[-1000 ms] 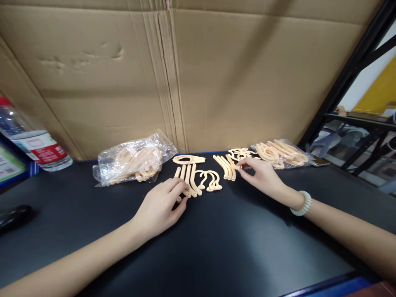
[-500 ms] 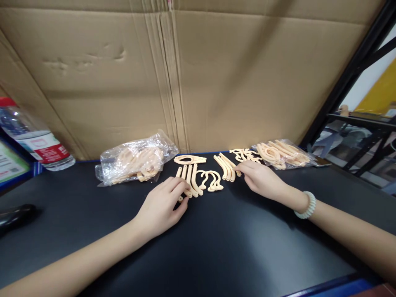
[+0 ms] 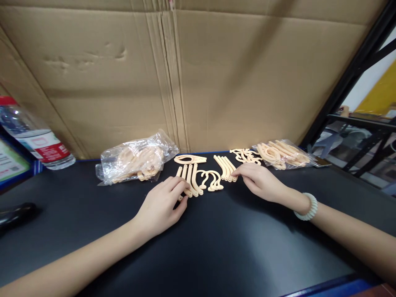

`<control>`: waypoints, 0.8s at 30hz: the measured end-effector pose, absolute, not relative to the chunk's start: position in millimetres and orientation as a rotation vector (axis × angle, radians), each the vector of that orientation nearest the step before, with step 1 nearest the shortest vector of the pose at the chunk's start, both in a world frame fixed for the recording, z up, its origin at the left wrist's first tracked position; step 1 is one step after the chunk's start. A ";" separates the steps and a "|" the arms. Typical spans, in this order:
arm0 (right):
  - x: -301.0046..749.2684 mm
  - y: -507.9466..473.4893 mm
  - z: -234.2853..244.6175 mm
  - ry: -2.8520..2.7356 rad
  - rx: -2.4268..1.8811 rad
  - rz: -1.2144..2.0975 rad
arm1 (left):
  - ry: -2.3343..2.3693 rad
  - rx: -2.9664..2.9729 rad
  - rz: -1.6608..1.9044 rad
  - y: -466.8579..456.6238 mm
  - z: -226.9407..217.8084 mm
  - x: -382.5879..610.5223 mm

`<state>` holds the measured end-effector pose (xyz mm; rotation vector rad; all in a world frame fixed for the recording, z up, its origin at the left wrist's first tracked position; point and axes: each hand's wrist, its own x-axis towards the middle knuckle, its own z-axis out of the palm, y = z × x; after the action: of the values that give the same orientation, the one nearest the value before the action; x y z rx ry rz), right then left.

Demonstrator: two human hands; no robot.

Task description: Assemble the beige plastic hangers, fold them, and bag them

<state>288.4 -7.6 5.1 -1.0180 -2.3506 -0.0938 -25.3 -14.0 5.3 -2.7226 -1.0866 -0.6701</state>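
Observation:
My left hand (image 3: pixel 165 202) rests at the front of a row of curved cream plastic hanger arms (image 3: pixel 196 179), thumb and forefinger closed at the end of one at the row's left side. The fingers partly cover that piece. My right hand (image 3: pixel 258 179), with a pale bead bracelet (image 3: pixel 309 207) at the wrist, pinches the near end of the rightmost arm in a second row of hanger arms (image 3: pixel 223 166). Between the rows lie several hanger hooks (image 3: pixel 213 179). Behind the left row is a folded hanger (image 3: pixel 198 159).
A clear bag of cream parts (image 3: pixel 136 161) lies at the back left, another bag of parts (image 3: pixel 284 154) at the back right. Loose hooks (image 3: pixel 244 155) lie beside it. A water bottle (image 3: pixel 46 144) and a black object (image 3: pixel 17 215) are at left. Cardboard (image 3: pixel 247 74) stands behind the table.
My right hand has shifted slightly left and down, bringing the rightmost hanger arm into line beside the others in its row. My left hand has barely moved.

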 end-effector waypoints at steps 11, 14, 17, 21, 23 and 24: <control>269.7 0.9 4.3 -2.293 -0.979 -0.134 | -1.073 -2.709 -0.783 -12.8 2.3 -27.8; 259.2 -1.7 6.0 -2.342 -0.965 -0.110 | -1.088 -2.727 -0.770 -14.8 5.8 -27.1; 248.3 -8.5 7.2 -2.425 -0.933 -0.070 | -1.070 -2.785 -0.696 -21.8 7.3 -25.2; 234.9 -13.0 5.1 -2.495 -0.907 -0.081 | -1.131 -2.835 -0.513 -34.0 -0.6 -23.3; 229.4 -10.7 3.5 -2.534 -0.894 -0.091 | -1.139 -2.884 -0.394 -36.9 -4.8 -23.6; 227.1 -8.5 2.9 -2.554 -0.885 -0.091 | -1.140 -2.905 -0.344 -37.0 -6.0 -24.1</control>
<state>227.1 -8.5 2.9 -0.8854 -2.5541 -0.0907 -24.1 -37.0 -6.0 -2.9048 -1.1402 -0.3436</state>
